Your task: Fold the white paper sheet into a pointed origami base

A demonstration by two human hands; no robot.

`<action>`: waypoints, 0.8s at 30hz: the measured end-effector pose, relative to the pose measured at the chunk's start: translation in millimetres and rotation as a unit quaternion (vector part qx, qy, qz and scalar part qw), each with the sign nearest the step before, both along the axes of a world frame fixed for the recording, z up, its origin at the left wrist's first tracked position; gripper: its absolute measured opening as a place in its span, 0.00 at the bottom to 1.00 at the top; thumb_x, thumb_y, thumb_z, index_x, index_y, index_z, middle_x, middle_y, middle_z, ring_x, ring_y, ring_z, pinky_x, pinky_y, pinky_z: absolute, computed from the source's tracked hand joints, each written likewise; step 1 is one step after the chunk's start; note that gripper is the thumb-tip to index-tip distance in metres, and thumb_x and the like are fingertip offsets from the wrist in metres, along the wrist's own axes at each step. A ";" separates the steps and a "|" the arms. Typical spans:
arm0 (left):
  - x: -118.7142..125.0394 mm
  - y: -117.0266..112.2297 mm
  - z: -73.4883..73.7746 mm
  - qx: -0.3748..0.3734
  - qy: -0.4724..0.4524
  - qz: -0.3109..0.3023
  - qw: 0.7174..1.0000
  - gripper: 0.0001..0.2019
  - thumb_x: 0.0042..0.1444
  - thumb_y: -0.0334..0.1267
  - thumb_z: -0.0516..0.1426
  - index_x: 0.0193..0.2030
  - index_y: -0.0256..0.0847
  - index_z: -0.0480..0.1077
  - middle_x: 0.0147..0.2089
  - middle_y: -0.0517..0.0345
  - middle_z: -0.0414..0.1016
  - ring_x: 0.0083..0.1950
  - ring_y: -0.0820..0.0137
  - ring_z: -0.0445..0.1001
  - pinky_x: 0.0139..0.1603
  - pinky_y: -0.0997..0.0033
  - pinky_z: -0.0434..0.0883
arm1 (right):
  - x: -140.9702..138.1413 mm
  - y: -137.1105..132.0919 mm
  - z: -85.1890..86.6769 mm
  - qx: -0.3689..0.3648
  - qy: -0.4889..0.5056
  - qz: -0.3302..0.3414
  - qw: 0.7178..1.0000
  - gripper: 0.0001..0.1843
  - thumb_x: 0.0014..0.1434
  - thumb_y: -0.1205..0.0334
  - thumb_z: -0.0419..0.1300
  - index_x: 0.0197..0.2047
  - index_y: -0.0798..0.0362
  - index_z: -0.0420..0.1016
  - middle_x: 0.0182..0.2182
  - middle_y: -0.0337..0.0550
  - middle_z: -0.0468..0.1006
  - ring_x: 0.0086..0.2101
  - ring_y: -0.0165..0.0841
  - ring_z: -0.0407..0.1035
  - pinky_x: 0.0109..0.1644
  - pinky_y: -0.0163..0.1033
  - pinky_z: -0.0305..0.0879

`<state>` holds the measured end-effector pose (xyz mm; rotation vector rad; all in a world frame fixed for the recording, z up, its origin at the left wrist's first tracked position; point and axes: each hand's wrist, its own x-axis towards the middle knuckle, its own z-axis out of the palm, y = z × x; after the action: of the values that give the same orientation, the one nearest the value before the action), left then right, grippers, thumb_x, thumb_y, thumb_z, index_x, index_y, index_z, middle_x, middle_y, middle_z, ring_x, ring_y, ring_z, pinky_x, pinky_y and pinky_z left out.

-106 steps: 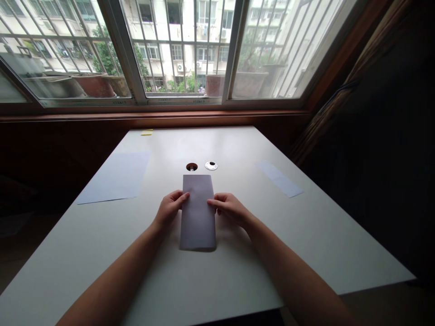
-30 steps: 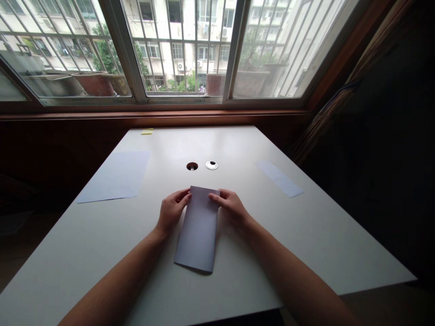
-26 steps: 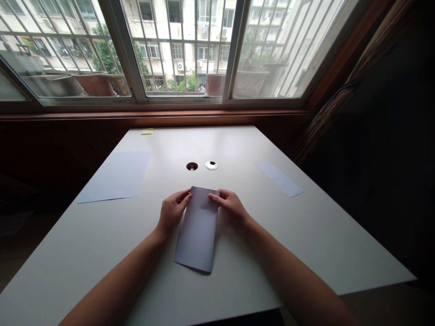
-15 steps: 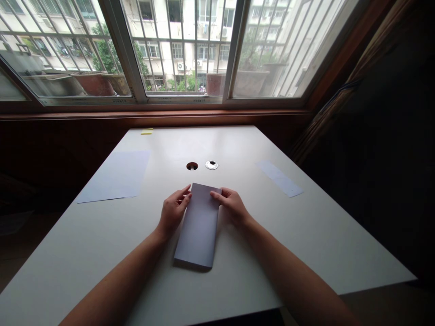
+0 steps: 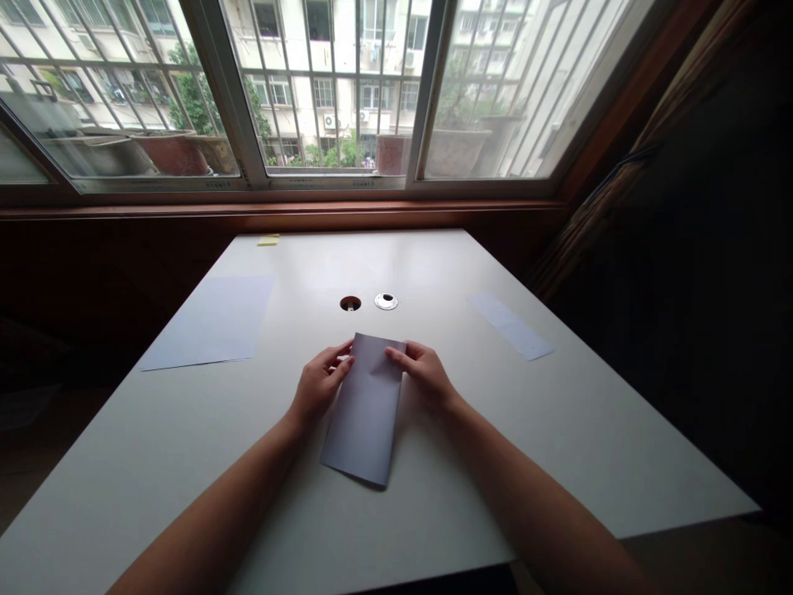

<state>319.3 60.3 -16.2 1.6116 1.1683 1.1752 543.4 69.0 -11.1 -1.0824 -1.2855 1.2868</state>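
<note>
A long folded sheet of grey-white paper (image 5: 365,413) lies on the white table (image 5: 434,512) in front of me, slightly skewed, its near end raised a little. My left hand (image 5: 319,387) pinches the paper's far left edge, thumb on top. My right hand (image 5: 422,376) grips the far right corner, fingers curled over it. Both forearms reach in from the bottom of the view.
A flat white sheet (image 5: 211,322) lies at the left of the table and a narrow folded strip (image 5: 509,326) at the right. A cable hole (image 5: 350,303) and its round cap (image 5: 385,301) sit just beyond the paper. A yellow note (image 5: 268,240) lies by the window sill.
Since 3.5 s ago the paper was drawn nearer to me and turned slightly askew, and both hands shifted to its far end. In the last second the near end dipped and lifted slightly.
</note>
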 end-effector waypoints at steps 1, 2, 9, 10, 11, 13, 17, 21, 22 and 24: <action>-0.2 0.2 -0.1 -0.005 -0.006 0.001 1.000 0.22 0.61 0.47 0.58 0.60 0.44 0.71 0.56 0.49 0.75 0.48 0.61 0.77 0.47 0.64 0.75 | 0.1 0.0 0.5 0.002 0.000 -0.002 1.000 0.18 0.54 0.46 0.66 0.33 0.55 0.78 0.30 0.43 0.78 0.30 0.35 0.69 0.35 0.38 0.63; -0.3 0.3 0.1 -0.011 -0.012 0.002 1.000 0.23 0.60 0.47 0.58 0.61 0.44 0.70 0.56 0.49 0.75 0.48 0.61 0.77 0.47 0.64 0.74 | 0.1 0.0 0.9 0.004 0.001 -0.002 1.000 0.18 0.54 0.46 0.66 0.33 0.54 0.78 0.30 0.43 0.78 0.31 0.35 0.69 0.35 0.38 0.63; 1.6 0.5 0.7 -0.072 -0.087 -0.017 0.993 0.27 0.57 0.47 0.61 0.63 0.41 0.68 0.47 0.52 0.78 0.46 0.63 0.76 0.48 0.65 0.72 | -0.3 -0.2 1.7 0.012 0.022 -0.003 1.000 0.18 0.54 0.46 0.66 0.36 0.53 0.80 0.34 0.44 0.80 0.34 0.37 0.71 0.40 0.40 0.65; 1.8 0.8 0.1 -0.077 -0.104 -0.022 0.991 0.29 0.57 0.46 0.61 0.64 0.42 0.66 0.45 0.53 0.78 0.46 0.64 0.76 0.48 0.65 0.72 | -0.3 -0.3 1.6 0.009 0.024 -0.001 1.000 0.18 0.54 0.46 0.66 0.36 0.53 0.80 0.34 0.44 0.80 0.35 0.37 0.71 0.40 0.40 0.65; 1.8 0.9 -0.5 -0.083 -0.117 -0.027 0.989 0.30 0.57 0.46 0.61 0.65 0.42 0.65 0.44 0.54 0.78 0.45 0.64 0.76 0.48 0.65 0.72 | -0.4 -0.3 1.5 0.007 0.025 0.001 1.000 0.18 0.54 0.46 0.66 0.36 0.53 0.80 0.35 0.45 0.80 0.35 0.37 0.71 0.40 0.40 0.65; 1.4 1.1 -0.9 -0.096 -0.126 -0.036 0.987 0.28 0.57 0.47 0.62 0.63 0.42 0.67 0.43 0.54 0.78 0.45 0.63 0.76 0.47 0.65 0.72 | -0.5 -0.2 1.1 0.007 0.027 0.007 1.000 0.18 0.54 0.46 0.66 0.37 0.54 0.80 0.35 0.45 0.80 0.36 0.37 0.71 0.40 0.40 0.65; -0.5 0.4 1.6 -0.101 -0.097 -0.040 0.989 0.17 0.56 0.49 0.62 0.45 0.38 0.77 0.43 0.51 0.80 0.46 0.60 0.76 0.48 0.64 0.71 | 0.0 0.8 -0.5 0.005 0.007 -0.004 1.000 0.19 0.54 0.44 0.66 0.35 0.54 0.79 0.32 0.44 0.79 0.33 0.36 0.69 0.39 0.40 0.65; -2.0 0.5 2.4 -0.105 -0.095 -0.023 0.990 0.16 0.54 0.50 0.63 0.40 0.39 0.78 0.41 0.52 0.81 0.43 0.60 0.77 0.46 0.65 0.71 | 2.6 3.0 -1.3 0.009 -0.008 -0.041 0.999 0.21 0.53 0.42 0.65 0.33 0.53 0.80 0.29 0.43 0.77 0.32 0.35 0.68 0.37 0.39 0.65; -2.1 0.7 1.7 -0.110 -0.101 -0.021 0.989 0.16 0.54 0.50 0.63 0.40 0.39 0.78 0.41 0.52 0.81 0.42 0.61 0.77 0.45 0.65 0.71 | 3.3 3.5 -1.2 0.012 -0.007 -0.052 0.999 0.21 0.53 0.42 0.65 0.33 0.53 0.80 0.29 0.43 0.77 0.31 0.35 0.68 0.36 0.39 0.65; -2.1 1.3 -0.2 -0.122 -0.115 -0.020 0.986 0.16 0.53 0.50 0.64 0.39 0.38 0.77 0.39 0.52 0.81 0.41 0.62 0.77 0.43 0.66 0.71 | 4.4 4.3 -1.0 0.017 -0.003 -0.070 0.997 0.20 0.53 0.43 0.65 0.32 0.53 0.80 0.28 0.43 0.77 0.30 0.34 0.67 0.35 0.39 0.64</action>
<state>317.2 61.6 -16.3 1.2733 1.0791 1.1135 547.7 73.3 -12.2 -1.1324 -1.2096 1.1546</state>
